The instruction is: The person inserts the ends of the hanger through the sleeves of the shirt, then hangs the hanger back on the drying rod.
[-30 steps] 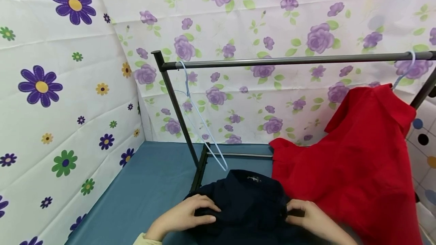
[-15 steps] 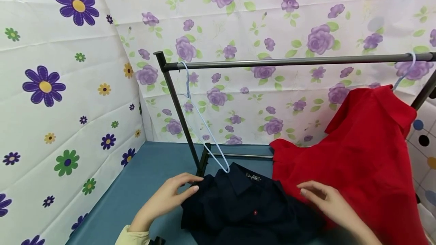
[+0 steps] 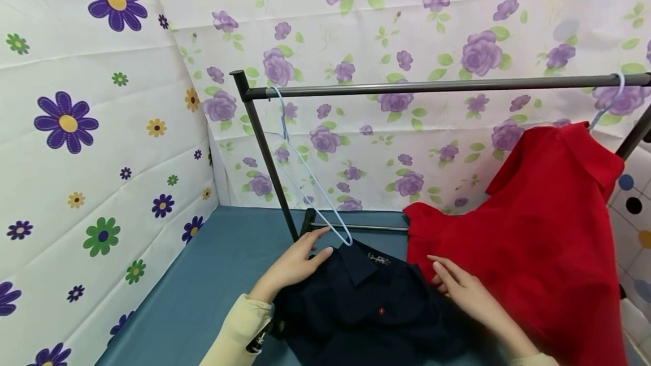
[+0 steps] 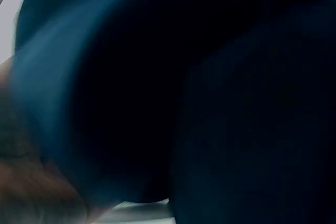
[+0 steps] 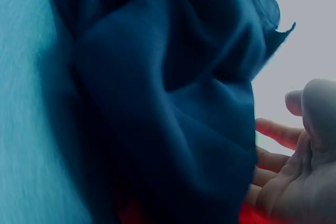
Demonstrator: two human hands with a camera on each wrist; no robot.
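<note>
A dark navy collared shirt (image 3: pixel 356 309) lies loosely on the blue surface, its collar toward the rack and a small red button on its front. At the shirt's left shoulder, my left hand (image 3: pixel 292 264) has its thumb and fingers spread apart. Its fingertips meet the lower corner of a light blue hanger (image 3: pixel 317 185), which hangs from the rack's bar just above the collar. My right hand (image 3: pixel 465 290) is over the shirt's right side with fingers loosely bent, holding nothing. In the right wrist view, its fingers (image 5: pixel 278 132) are beside the navy cloth (image 5: pixel 173 93). Dark cloth fills most of the left wrist view.
A dark metal clothes rack (image 3: pixel 432 88) stands across the back. On its right end hangs a red shirt (image 3: pixel 534 230) on another blue hanger (image 3: pixel 607 103), draping close to my right hand. Floral sheets (image 3: pixel 396 33) cover the walls. Blue cloth (image 3: pixel 203 287) covers the surface.
Both hands have let go of the shirt, which now lies more spread out. My left hand has moved up to the hanger, whose lower corner has shifted slightly right and up.
</note>
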